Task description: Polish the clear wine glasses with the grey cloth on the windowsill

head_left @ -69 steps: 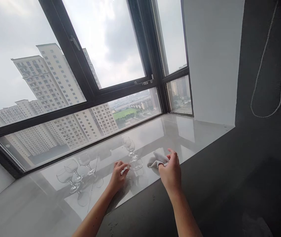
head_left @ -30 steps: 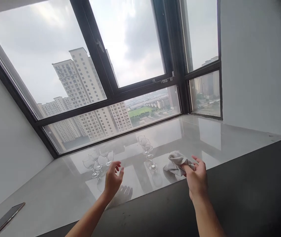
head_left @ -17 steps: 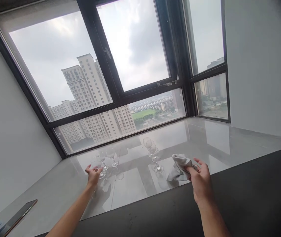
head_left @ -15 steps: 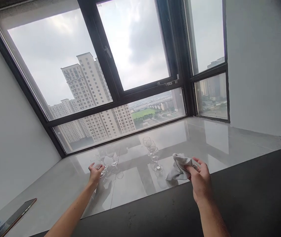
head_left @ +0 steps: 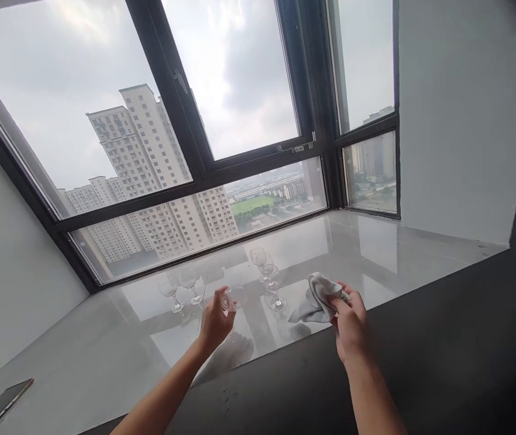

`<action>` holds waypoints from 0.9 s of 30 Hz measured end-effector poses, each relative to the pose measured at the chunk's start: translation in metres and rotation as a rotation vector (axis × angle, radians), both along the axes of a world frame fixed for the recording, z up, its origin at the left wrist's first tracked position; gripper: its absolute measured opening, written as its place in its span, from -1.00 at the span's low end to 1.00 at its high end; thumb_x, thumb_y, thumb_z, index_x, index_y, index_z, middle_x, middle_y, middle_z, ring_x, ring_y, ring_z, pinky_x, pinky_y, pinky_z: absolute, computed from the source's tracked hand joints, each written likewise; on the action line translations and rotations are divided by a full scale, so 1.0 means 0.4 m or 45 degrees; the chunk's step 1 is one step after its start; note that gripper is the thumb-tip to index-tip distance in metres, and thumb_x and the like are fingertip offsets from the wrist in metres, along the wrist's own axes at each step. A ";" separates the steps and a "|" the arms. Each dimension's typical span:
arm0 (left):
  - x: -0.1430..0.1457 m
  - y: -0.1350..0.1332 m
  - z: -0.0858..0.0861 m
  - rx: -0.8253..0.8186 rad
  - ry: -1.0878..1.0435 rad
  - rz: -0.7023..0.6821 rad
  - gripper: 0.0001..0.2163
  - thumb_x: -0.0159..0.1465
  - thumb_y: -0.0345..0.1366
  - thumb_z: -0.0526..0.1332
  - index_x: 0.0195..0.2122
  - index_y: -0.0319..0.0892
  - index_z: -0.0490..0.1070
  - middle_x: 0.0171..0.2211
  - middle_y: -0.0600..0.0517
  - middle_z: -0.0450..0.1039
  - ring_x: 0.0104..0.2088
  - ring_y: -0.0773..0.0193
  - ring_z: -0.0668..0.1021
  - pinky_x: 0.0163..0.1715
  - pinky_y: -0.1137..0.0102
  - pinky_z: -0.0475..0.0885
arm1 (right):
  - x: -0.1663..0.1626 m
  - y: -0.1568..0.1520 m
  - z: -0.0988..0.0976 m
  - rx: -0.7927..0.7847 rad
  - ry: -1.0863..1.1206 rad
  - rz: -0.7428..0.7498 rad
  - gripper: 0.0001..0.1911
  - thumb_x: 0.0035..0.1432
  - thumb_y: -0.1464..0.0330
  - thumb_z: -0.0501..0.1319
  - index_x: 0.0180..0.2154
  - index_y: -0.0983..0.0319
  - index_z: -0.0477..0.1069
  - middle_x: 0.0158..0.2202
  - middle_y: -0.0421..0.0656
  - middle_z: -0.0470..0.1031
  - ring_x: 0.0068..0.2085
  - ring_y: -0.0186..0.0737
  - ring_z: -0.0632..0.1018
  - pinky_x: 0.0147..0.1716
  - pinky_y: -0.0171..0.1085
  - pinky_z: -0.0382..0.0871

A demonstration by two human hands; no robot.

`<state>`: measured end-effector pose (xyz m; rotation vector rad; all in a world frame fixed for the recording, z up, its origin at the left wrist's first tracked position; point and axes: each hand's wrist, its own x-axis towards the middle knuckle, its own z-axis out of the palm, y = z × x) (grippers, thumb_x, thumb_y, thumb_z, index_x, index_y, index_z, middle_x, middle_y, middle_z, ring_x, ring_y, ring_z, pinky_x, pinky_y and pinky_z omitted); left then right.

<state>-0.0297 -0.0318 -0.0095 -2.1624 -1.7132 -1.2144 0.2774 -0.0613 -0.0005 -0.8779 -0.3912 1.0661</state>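
Note:
My left hand (head_left: 216,320) is closed around a clear wine glass (head_left: 234,297), held above the ledge and tilted on its side; the fingers cover part of it. A crumpled grey cloth (head_left: 318,301) hangs bunched in my right hand (head_left: 351,323), its loose end drooping to the left. Between the hands stand upright wine glasses, the nearer one (head_left: 277,302) overlapping those behind it. To the left of my left hand, another wine glass (head_left: 176,303) and a neighbouring wine glass (head_left: 194,295) stand upright.
The glossy grey window ledge (head_left: 113,350) mirrors the panes and ends at a dark front edge. A phone (head_left: 2,408) lies at the lower left. Behind the glasses rises a black-framed window (head_left: 203,182), with a wall (head_left: 457,127) on the right.
My left hand has lifted a wine glass from the left group and carried it right, toward the cloth. My right hand still grips the cloth. The view has shifted slightly.

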 end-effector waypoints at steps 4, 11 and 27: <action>0.104 0.043 -0.034 0.083 0.202 -0.121 -0.71 0.25 -0.28 0.16 0.01 -0.08 0.28 -0.33 0.01 0.53 -0.34 0.16 0.58 -0.28 0.33 0.39 | 0.014 -0.011 0.009 0.079 0.108 0.025 -0.39 -0.22 0.26 0.42 -0.04 0.15 0.40 -0.25 -0.22 0.47 -0.36 -0.32 0.45 -0.51 -0.43 0.25; 0.139 0.033 -0.043 0.177 0.380 -0.185 -0.73 0.25 -0.30 0.13 -0.02 -0.12 0.30 -0.33 -0.01 0.54 -0.37 0.17 0.56 -0.32 0.32 0.40 | 0.020 -0.026 0.034 0.313 0.320 0.173 -0.47 -0.15 0.33 0.45 -0.07 0.13 0.42 -0.28 -0.25 0.48 -0.36 -0.34 0.46 -0.47 -0.43 0.32; 0.152 0.033 -0.042 0.048 0.297 -0.193 -0.64 0.12 -0.39 0.16 -0.03 -0.11 0.25 -0.47 0.12 0.50 -0.47 0.24 0.49 -0.35 0.35 0.36 | -0.060 -0.017 0.037 0.521 0.490 0.347 -0.70 -0.06 0.33 0.41 -0.23 0.14 0.43 -0.26 -0.26 0.49 -0.31 -0.34 0.49 -0.39 -0.38 0.42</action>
